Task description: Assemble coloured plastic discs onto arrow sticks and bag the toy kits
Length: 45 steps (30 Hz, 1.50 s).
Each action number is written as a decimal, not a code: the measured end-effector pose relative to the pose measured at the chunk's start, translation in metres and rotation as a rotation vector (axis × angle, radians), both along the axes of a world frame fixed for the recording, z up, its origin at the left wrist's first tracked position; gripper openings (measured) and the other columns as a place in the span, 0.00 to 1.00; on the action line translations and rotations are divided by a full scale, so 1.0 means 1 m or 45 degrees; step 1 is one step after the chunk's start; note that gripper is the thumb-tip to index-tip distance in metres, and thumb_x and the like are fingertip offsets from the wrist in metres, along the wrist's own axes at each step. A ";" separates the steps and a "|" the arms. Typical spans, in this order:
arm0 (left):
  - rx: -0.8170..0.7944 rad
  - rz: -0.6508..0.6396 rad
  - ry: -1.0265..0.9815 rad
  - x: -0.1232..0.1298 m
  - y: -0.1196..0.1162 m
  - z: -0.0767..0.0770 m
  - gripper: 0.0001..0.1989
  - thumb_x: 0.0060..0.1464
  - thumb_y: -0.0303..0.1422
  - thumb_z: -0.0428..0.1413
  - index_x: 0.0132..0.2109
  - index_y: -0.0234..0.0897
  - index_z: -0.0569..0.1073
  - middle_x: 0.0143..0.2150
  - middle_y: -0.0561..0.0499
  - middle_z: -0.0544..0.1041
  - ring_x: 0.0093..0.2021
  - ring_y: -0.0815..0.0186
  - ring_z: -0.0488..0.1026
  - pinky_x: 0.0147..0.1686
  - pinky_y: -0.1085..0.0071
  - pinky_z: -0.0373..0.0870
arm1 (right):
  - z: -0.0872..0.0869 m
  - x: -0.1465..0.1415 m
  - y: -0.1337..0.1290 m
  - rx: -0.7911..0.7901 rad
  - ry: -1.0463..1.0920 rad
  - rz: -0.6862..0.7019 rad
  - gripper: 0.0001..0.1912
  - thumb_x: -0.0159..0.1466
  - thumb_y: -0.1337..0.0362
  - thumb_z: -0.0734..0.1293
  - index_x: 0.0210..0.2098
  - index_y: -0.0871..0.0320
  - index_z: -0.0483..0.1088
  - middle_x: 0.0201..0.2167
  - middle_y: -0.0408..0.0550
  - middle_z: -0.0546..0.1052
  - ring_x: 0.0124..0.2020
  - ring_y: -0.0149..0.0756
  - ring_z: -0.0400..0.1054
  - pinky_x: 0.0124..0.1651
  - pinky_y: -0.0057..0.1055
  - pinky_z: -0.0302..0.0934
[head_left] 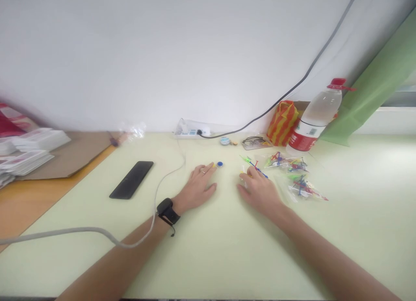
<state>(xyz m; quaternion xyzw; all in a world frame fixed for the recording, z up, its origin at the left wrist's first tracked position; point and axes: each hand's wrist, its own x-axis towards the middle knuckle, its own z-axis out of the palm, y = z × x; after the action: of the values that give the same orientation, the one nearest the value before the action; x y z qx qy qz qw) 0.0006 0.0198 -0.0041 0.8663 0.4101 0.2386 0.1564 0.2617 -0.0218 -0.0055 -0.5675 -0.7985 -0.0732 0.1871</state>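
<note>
While hands [197, 191] lie apart | round blue disc [220, 164] | thin plastic sticks [253, 165]

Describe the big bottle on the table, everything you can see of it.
The big bottle looks like clear, colourless plastic, with a red cap, a red strip jutting from its neck and a white-and-red label round its lower part. It stands at the table's back right, slanted in this view, perhaps through lens distortion. A striped bag is beside it; whether they touch is unclear, as is the fill level.
</note>
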 end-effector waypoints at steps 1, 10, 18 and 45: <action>0.002 -0.008 -0.057 0.001 -0.001 0.001 0.27 0.65 0.34 0.54 0.69 0.42 0.65 0.71 0.44 0.65 0.69 0.48 0.57 0.68 0.48 0.55 | 0.001 0.001 0.001 0.006 0.028 -0.008 0.06 0.69 0.62 0.63 0.44 0.55 0.70 0.45 0.56 0.73 0.42 0.47 0.70 0.34 0.35 0.59; -0.106 0.059 -0.299 0.005 -0.002 0.002 0.12 0.65 0.38 0.56 0.51 0.42 0.79 0.56 0.45 0.76 0.58 0.54 0.70 0.61 0.56 0.64 | 0.015 -0.004 -0.006 -0.153 0.606 0.123 0.11 0.71 0.67 0.53 0.50 0.52 0.61 0.36 0.45 0.73 0.30 0.39 0.68 0.35 0.33 0.59; -0.261 0.006 -0.345 0.008 -0.009 0.012 0.07 0.63 0.39 0.59 0.44 0.42 0.76 0.43 0.48 0.80 0.46 0.57 0.75 0.50 0.61 0.69 | 0.014 -0.007 -0.004 -0.098 0.754 0.254 0.08 0.73 0.64 0.56 0.44 0.53 0.66 0.38 0.51 0.75 0.34 0.40 0.70 0.37 0.33 0.62; -0.728 -0.188 -0.721 0.023 -0.025 0.020 0.14 0.60 0.39 0.64 0.49 0.36 0.81 0.48 0.45 0.83 0.48 0.58 0.80 0.50 0.66 0.76 | 0.002 -0.026 -0.016 -0.311 0.794 0.661 0.14 0.71 0.73 0.57 0.52 0.53 0.64 0.45 0.50 0.78 0.45 0.39 0.73 0.46 0.35 0.66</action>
<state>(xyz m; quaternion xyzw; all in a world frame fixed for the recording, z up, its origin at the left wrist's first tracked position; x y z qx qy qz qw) 0.0236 -0.0048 0.0164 0.7152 0.3373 0.3321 0.5142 0.2357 -0.0380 -0.0039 -0.3604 -0.8229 0.2469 0.3634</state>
